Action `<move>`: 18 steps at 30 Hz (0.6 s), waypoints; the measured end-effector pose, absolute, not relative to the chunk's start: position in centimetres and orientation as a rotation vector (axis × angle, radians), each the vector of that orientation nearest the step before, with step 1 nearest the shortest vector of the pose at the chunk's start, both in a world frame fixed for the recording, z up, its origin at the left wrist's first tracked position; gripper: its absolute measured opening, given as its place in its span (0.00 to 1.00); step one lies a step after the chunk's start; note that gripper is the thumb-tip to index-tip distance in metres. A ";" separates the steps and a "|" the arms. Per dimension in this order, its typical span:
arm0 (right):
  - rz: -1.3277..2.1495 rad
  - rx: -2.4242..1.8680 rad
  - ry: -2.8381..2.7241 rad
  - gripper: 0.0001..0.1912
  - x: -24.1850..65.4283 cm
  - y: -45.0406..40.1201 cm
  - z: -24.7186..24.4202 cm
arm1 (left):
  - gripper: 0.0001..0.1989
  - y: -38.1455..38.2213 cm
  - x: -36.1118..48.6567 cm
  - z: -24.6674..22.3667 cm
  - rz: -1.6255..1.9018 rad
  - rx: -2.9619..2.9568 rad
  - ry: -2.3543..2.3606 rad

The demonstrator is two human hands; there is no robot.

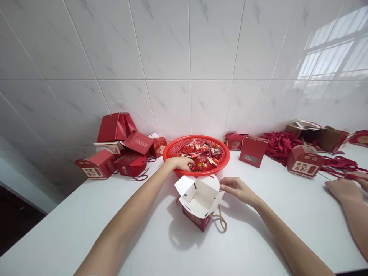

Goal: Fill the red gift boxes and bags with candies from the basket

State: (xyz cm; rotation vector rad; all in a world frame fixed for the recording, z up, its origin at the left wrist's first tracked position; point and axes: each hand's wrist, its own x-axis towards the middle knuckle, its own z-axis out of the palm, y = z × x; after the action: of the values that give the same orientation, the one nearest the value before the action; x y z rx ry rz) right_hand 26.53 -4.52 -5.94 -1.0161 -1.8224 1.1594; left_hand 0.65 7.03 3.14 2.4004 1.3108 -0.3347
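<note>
A: A white surface (pixel 146 249) runs along a tiled wall (pixel 166 46). Where are the wrapped sweets (pixel 204 163)?

B: In the red basket (pixel 226 159), just beyond the open box (pixel 196 219). They lie at the left hand (pixel 183 163)'s fingertips and spread rightward from there.

A: Is that hand holding any?

B: Its fingers curl down among them, but whether they grip one cannot be told.

A: And the right hand (pixel 239 190)?

B: Thumb and fingers are close together at the box's right-hand flap; whether they pinch it is unclear.

A: So which hand is nearer what?

B: The left is nearer the sweets, the right nearer the box, whose mouth faces up, flaps spread.
</note>
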 end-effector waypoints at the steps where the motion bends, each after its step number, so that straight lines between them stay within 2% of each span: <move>1: 1.144 -1.026 -1.840 0.23 26.5 -4.4 -6.1 | 0.30 7.1 0.9 3.0 -0.361 2.416 1.320; 4: 1.105 -1.039 -1.889 0.22 26.5 -4.3 -6.3 | 0.30 7.2 1.4 2.5 -0.414 2.481 1.329; 13: 1.046 -1.100 -1.941 0.22 26.4 -4.4 -6.2 | 0.14 7.2 1.8 1.9 -0.468 2.485 1.290; 18: 1.040 -1.115 -1.946 0.20 26.4 -4.3 -6.2 | 0.16 7.5 1.8 1.4 -0.445 2.472 1.264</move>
State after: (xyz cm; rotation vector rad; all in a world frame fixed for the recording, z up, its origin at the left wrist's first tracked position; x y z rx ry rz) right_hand 26.36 -4.35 -6.16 -1.1153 -1.9465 1.0395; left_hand 1.80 7.52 1.44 2.4721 1.2642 -0.4447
